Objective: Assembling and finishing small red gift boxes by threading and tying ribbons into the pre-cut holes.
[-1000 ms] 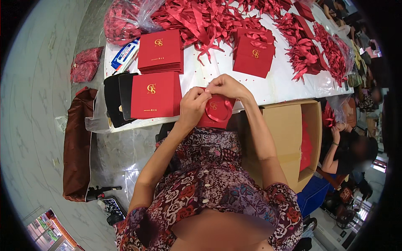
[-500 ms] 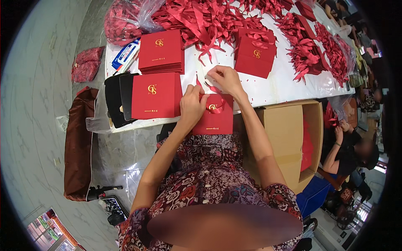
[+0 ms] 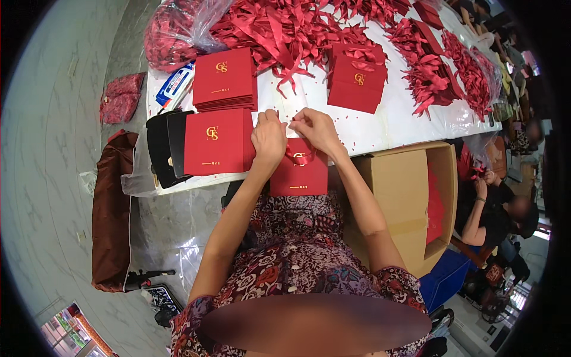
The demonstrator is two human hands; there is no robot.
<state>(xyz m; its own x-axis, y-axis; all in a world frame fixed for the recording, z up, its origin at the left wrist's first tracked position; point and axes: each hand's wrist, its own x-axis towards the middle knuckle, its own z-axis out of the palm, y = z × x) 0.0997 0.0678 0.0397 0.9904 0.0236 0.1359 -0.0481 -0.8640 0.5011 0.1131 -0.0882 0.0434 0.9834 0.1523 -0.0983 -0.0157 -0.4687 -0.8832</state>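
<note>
A small red paper gift bag [image 3: 299,177] with gold print lies flat at the table's front edge, its lower part against my patterned clothes. A red ribbon loop [image 3: 304,159] crosses its upper front. My left hand [image 3: 269,140] is closed above the bag's upper left corner, fingers curled and their tips partly hidden. Close beside it, my right hand [image 3: 317,130] pinches at the bag's top edge, with a bit of red ribbon at the fingertips. The two hands' fingertips nearly meet. Just left of my left hand sits a stack of similar red bags [image 3: 217,143].
Another red stack [image 3: 222,77] stands behind, by a blue-white packet [image 3: 175,84]. Loose red ribbons [image 3: 285,35] heap at the back; ribboned bags [image 3: 355,89] lie right of centre. A cardboard box [image 3: 397,202] stands at my right. A co-worker [image 3: 496,205] sits farther right.
My right hand has moved down and left, closer to my left hand. My left hand has turned, fingers now raised toward the ribbon. The dark-tipped ribbon end seen earlier is now hidden.
</note>
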